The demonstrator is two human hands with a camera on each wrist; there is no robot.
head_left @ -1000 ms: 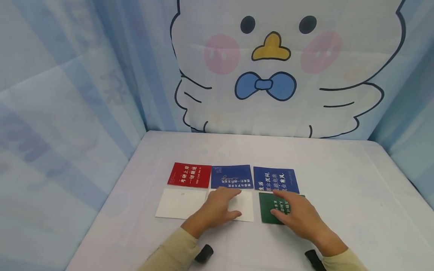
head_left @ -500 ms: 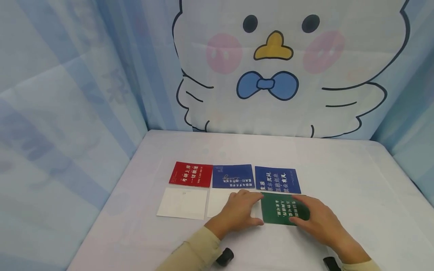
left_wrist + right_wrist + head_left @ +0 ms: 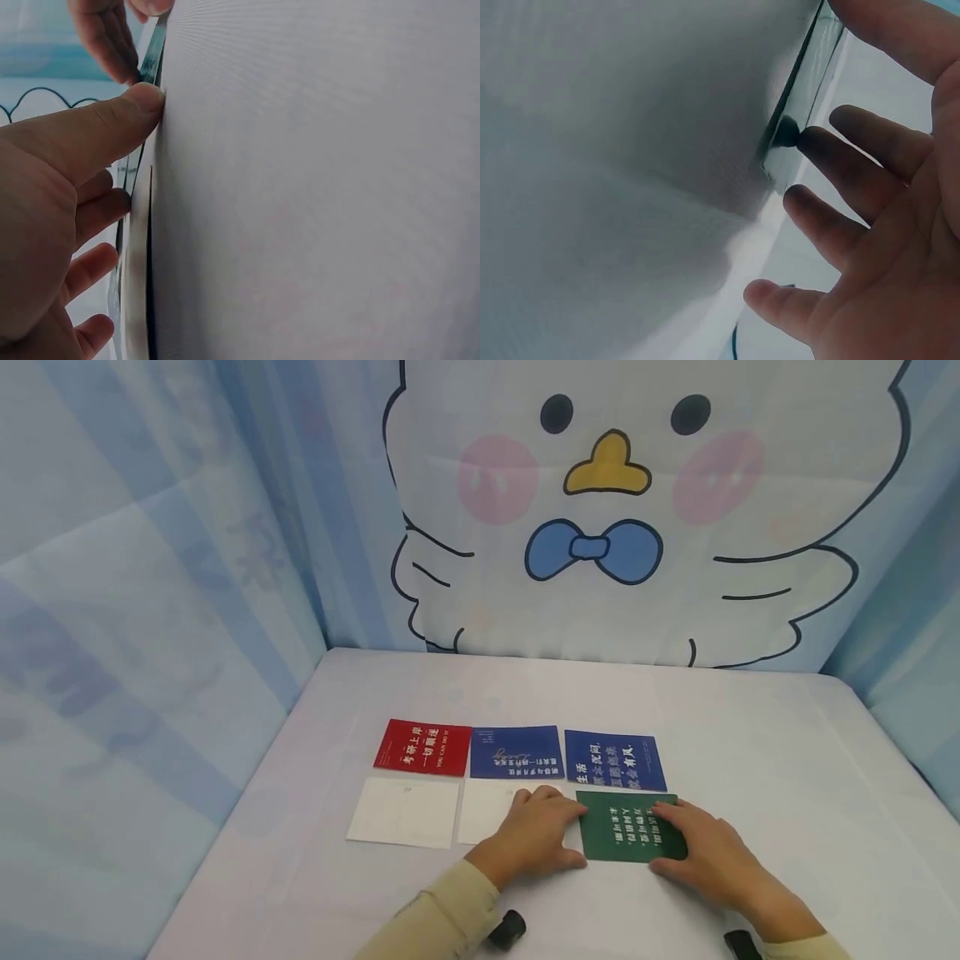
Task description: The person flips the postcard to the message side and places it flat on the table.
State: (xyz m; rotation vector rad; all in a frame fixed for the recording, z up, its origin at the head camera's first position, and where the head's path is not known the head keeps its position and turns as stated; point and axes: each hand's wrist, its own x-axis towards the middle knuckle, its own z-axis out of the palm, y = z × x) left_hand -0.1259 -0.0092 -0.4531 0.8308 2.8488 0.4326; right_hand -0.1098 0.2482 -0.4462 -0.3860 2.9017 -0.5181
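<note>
A green card (image 3: 618,839) with white lettering lies flat on the table, its glossy edge also visible in the right wrist view. At its left edge is my left hand (image 3: 536,835), thumb and fingertips touching it while the palm covers part of a white card (image 3: 482,810). My right hand (image 3: 712,856) is at the green card's right end, thumb at the near corner and fingers over the far one. In the right wrist view the right-hand fingers (image 3: 840,161) are spread and fairly straight. Neither hand curls round the card.
Behind, in a row, lie a red card (image 3: 423,747), a blue card (image 3: 516,756) and another blue card (image 3: 617,760). Another white card (image 3: 405,814) lies at the front left. A cartoon-printed curtain (image 3: 592,610) closes off the table's (image 3: 262,877) far edge.
My left hand has moved right, off the white card's middle to the green card's left edge. My right hand has shifted right to that card's other end, uncovering its lettering.
</note>
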